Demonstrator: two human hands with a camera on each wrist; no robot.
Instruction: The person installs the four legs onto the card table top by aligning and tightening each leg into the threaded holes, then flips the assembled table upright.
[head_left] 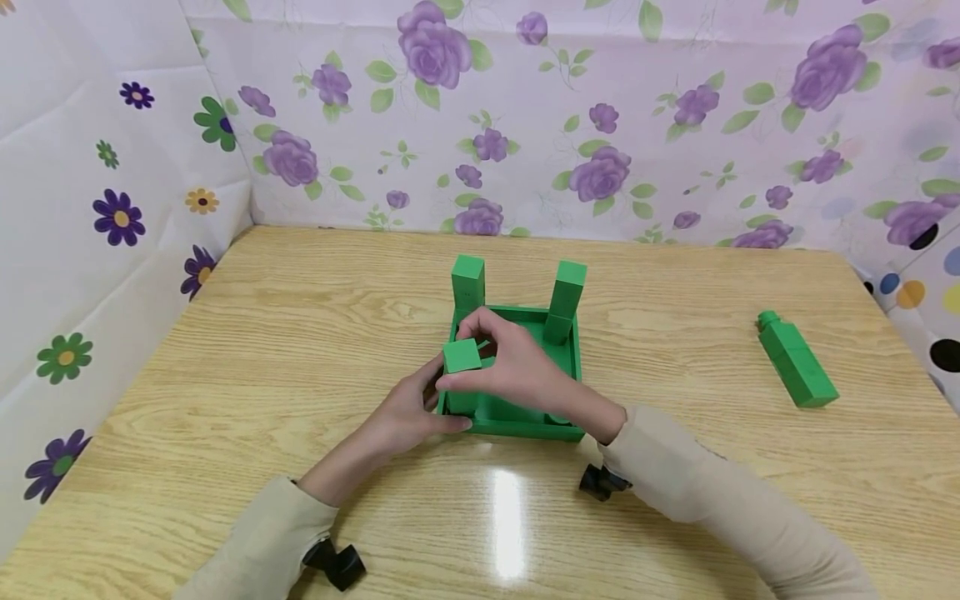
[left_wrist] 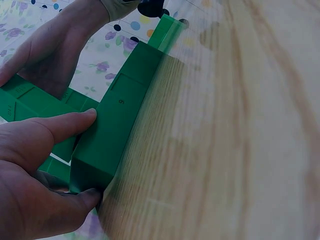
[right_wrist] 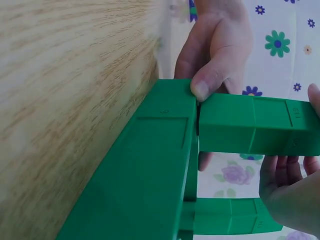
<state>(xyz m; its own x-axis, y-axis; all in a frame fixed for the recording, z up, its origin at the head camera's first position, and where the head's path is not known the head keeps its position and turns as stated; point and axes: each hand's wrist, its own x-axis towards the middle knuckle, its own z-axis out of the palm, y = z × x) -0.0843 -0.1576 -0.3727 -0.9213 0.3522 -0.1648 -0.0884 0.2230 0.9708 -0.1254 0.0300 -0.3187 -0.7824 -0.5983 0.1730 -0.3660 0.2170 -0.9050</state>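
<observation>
Work judged roughly halfway to three-quarters through. A green tray (head_left: 517,429) is set on the table (head_left: 300,333); rear-left post (head_left: 468,283) and rear-right post (head_left: 567,292) are stood upright in it, both apparently done. A third post (head_left: 461,356) is held upright at the front-left corner, pinched between thumb and bent fingers of the right hand (head_left: 517,358). A thin dark seam is shown at its base in the right-wrist view, so full seating can't be told. That same tray corner is gripped by the left hand (head_left: 416,408), fingers curled round the side. A fourth post (head_left: 798,362) is left lying well apart to the right, neck exposed; none is seen at the front-right corner. Likely remaining: third post to be secured, fourth to be fitted.
</observation>
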